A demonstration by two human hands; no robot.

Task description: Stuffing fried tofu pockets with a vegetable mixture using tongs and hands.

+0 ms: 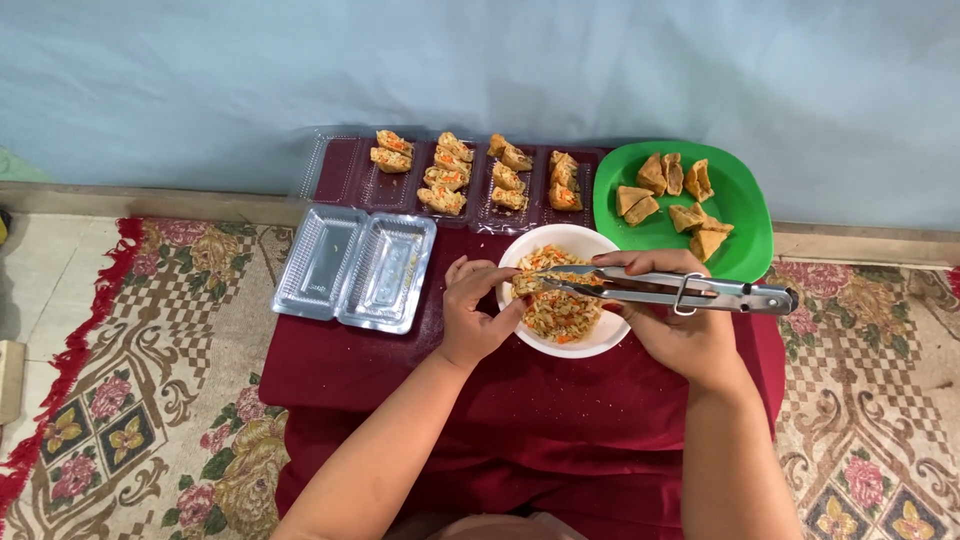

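Observation:
My right hand (680, 325) grips metal tongs (690, 290) that point left over a white bowl (600, 335) of shredded vegetable filling (560, 312). The tong tips pinch some filling at a fried tofu piece (522, 284) held by my left hand (475, 310) at the bowl's left rim. A green plate (745, 215) behind the bowl holds several unfilled fried tofu pieces (670, 200). Clear plastic trays (480, 215) along the back hold several filled tofu pieces (445, 175).
An open clear plastic container (355, 265) with nothing in it lies to the left on the dark red cloth (560, 400) covering a low table. A patterned rug (150, 380) surrounds it. A light blue wall (480, 70) rises behind.

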